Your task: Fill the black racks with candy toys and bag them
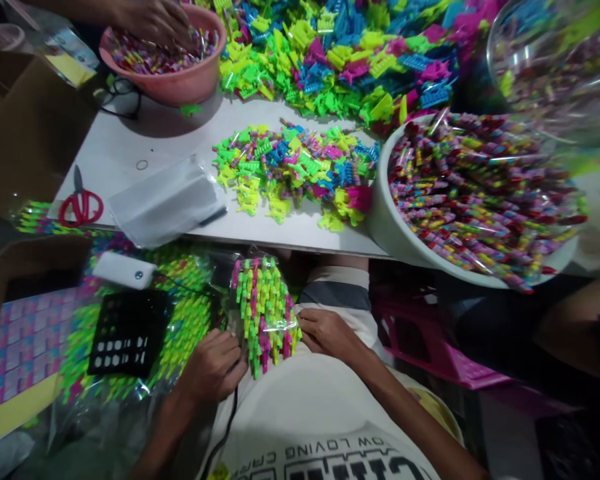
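A clear plastic bag (pixel 266 313) packed with rows of small green, yellow and pink plastic pieces rests against my lap and shirt. My left hand (pixel 217 363) is closed at the bag's lower left edge, its fingers curled and partly hidden. On the opposite side my right hand (pixel 327 332) pinches the bag's right edge, fingertips tucked behind it. A dark cable runs down beside my left hand from a white power bank (pixel 124 270), which lies on larger bags of similar pieces (pixel 187 333) to the left.
On the white table (pixel 180 137) are red scissors (pixel 81 207), flat clear bags (pixel 165 200) and heaped colourful plastic pieces (pixel 300 163). A white tub (pixel 387 220) holds wrapped sticks. Another person's hand (pixel 155 23) reaches into a pink basin (pixel 180 87). A pink stool (pixel 430 347) stands right.
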### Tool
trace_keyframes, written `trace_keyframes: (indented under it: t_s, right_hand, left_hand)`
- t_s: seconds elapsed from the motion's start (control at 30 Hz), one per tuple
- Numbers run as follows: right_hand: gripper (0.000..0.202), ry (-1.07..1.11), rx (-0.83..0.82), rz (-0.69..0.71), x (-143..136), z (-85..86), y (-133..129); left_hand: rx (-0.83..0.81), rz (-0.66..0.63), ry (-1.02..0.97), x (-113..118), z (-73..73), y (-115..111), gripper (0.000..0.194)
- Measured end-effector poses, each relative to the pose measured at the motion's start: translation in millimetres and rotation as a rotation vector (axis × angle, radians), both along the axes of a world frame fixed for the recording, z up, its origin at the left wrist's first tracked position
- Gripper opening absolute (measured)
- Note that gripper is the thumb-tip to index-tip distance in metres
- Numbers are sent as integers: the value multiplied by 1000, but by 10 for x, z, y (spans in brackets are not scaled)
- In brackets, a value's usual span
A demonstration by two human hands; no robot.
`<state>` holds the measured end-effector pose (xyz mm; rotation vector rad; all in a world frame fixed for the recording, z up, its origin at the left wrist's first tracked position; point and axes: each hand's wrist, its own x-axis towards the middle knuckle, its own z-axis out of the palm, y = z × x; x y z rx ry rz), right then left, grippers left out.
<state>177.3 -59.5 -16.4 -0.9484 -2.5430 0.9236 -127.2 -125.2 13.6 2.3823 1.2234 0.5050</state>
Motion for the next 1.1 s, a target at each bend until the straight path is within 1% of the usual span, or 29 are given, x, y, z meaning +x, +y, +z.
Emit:
trace_keyframes:
  t_s: [0.13, 0.2, 0.3, 0.4, 0.47, 0.57, 0.63, 0.77, 0.87, 0.97, 1.03, 1.1]
  right_hand:
    - [27, -2, 91, -50, -57, 40, 5]
    - [31, 9, 102, -72, -69, 61, -15]
    - [34, 19, 62, -51, -27, 108, -53]
    - [32, -7, -29, 32, 62, 166, -71]
    - [29, -30, -75, 71, 111, 198, -68]
    - [28, -50, -87, 86, 124, 213, -51]
    - [31, -57, -71, 75, 100, 198, -45]
    - [35, -27, -77, 81, 77, 184, -66]
    - [35, 2, -134, 151, 122, 233, -79]
    - [37, 3, -154, 186, 151, 314, -54]
    - [40, 22, -164, 173, 134, 371, -14]
    - [43, 78, -185, 117, 94, 429, 34]
  left_hand:
    - [67, 4, -47, 8, 58, 100, 30]
    - [75, 3, -77, 12, 81, 99, 30]
    - [34, -18, -103, 19, 84, 4, 30]
    - [-14, -51, -96, 13, 60, -115, 26]
    - [-32, -63, -70, 7, 52, -150, 23]
    - [-52, -64, -31, 20, 63, -134, 24]
    - [-63, -62, -22, 49, 76, -121, 23]
    - [-59, -114, -23, 107, 111, -179, 19]
    - [-109, -172, 28, 113, 168, -226, 16]
    - [-150, -227, 102, 100, 258, -183, 14]
    - [-182, -258, 95, 87, 338, -102, 17]
    - [-234, -261, 19, 69, 438, -1, 24]
